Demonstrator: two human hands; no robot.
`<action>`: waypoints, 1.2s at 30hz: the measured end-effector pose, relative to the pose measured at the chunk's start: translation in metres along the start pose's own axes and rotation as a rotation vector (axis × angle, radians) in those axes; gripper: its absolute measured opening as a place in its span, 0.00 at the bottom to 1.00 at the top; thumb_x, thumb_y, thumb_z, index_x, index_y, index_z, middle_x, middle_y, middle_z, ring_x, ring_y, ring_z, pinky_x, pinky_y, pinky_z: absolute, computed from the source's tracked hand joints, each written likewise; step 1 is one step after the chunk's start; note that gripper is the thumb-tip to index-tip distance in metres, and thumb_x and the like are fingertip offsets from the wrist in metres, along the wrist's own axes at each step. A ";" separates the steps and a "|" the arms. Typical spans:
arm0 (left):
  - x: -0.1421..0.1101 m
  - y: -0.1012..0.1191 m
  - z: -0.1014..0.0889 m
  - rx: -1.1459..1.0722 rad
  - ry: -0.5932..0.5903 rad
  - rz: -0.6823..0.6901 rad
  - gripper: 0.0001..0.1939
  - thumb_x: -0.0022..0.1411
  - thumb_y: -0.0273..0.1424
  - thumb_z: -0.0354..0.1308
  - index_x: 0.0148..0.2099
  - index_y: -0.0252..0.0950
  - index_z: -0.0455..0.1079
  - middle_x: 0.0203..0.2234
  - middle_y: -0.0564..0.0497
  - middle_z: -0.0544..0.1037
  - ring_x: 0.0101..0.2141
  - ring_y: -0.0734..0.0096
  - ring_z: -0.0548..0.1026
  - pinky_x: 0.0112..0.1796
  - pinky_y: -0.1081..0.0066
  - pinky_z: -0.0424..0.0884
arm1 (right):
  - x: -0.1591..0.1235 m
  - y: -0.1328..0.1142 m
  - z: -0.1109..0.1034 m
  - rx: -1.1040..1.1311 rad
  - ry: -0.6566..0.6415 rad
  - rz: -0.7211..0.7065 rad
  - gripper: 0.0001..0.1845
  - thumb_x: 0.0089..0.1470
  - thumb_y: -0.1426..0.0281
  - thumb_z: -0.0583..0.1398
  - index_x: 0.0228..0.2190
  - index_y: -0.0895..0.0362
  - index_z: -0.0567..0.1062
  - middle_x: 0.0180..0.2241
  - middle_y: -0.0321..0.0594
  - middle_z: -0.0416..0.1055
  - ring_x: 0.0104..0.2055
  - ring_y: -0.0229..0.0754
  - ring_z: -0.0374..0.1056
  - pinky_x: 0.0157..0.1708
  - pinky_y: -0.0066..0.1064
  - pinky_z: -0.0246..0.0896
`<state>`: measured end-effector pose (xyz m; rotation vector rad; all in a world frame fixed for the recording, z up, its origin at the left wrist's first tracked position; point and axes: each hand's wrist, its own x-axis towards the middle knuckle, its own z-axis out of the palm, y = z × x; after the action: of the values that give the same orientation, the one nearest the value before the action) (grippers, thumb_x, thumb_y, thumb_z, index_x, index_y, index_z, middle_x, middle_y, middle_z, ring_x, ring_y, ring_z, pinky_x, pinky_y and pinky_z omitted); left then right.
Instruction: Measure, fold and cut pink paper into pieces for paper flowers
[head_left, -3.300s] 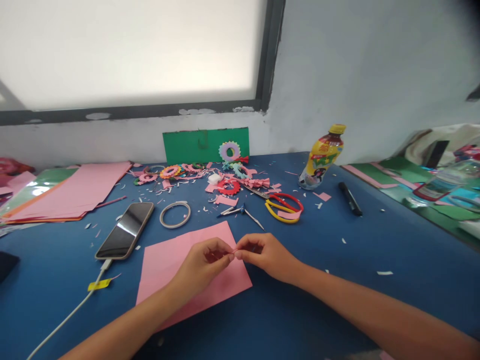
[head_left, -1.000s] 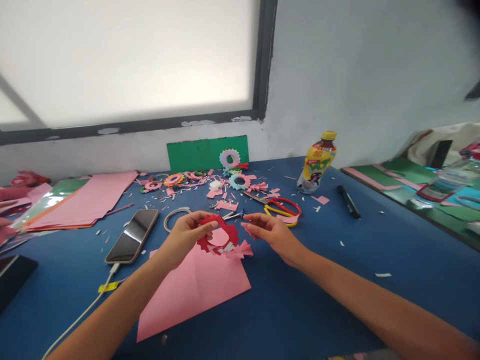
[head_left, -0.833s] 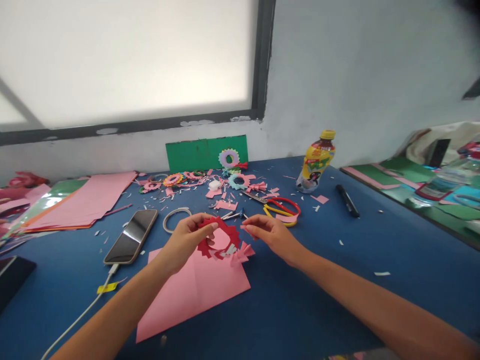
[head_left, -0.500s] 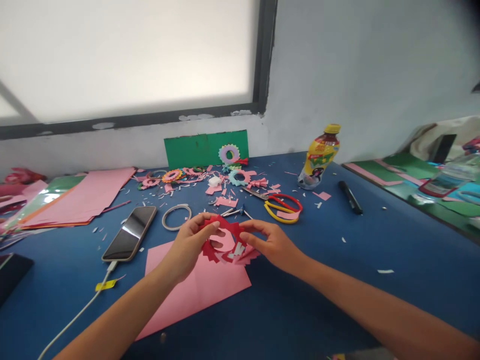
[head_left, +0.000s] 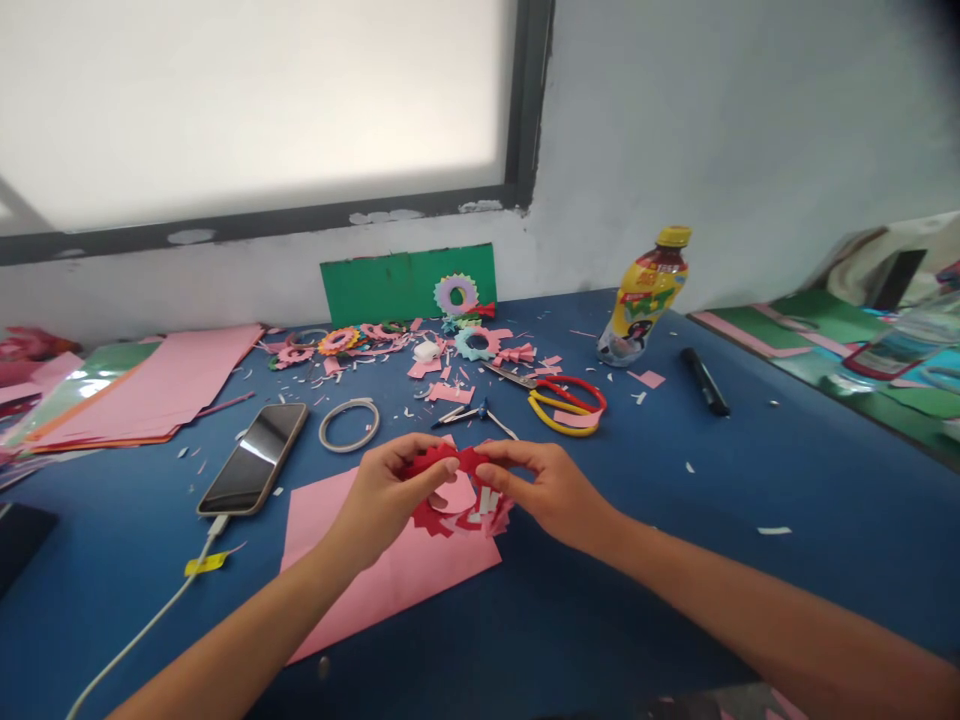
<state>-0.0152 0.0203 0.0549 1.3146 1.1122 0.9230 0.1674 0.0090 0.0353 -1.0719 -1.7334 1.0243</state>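
Observation:
A folded paper ring [head_left: 435, 518] in red and pink, with toothed edges and white strips on its right side, is held over a pink paper sheet [head_left: 375, 570]. My left hand [head_left: 390, 485] pinches its upper left part between thumb and fingers. On the upper right, my right hand [head_left: 532, 485] grips the same ring, its thumb close to the left thumb. Just beyond the hands lies a drawing compass [head_left: 480, 412], partly among paper scraps. Scissors [head_left: 566, 400] with red and yellow handles rest behind my right hand.
At left are a phone [head_left: 255, 460] on a white cable, a tape roll [head_left: 349, 425] and stacked pink paper [head_left: 165, 385]. Several finished paper rings [head_left: 456, 295] and scraps lie near a green board [head_left: 405, 283]. A drink bottle [head_left: 645, 300] and black marker [head_left: 703, 382] stand and lie at right.
Both hands have drawn closer together at the ring's top, the thumbs now nearly meeting. The ring tilts more, and the camera view has shifted slightly.

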 end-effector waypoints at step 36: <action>-0.026 0.019 -0.016 0.952 -0.219 1.341 0.07 0.58 0.23 0.56 0.40 0.36 0.70 0.32 0.51 0.80 0.35 0.73 0.77 0.40 0.73 0.72 | -0.011 -0.015 -0.017 -0.611 0.216 -1.001 0.07 0.55 0.75 0.57 0.29 0.55 0.74 0.30 0.33 0.77 0.32 0.32 0.66 0.40 0.30 0.60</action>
<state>-0.0351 0.0003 0.0772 3.0186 0.3146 1.1136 0.1829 -0.0021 0.0517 -0.4612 -2.0641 -0.2454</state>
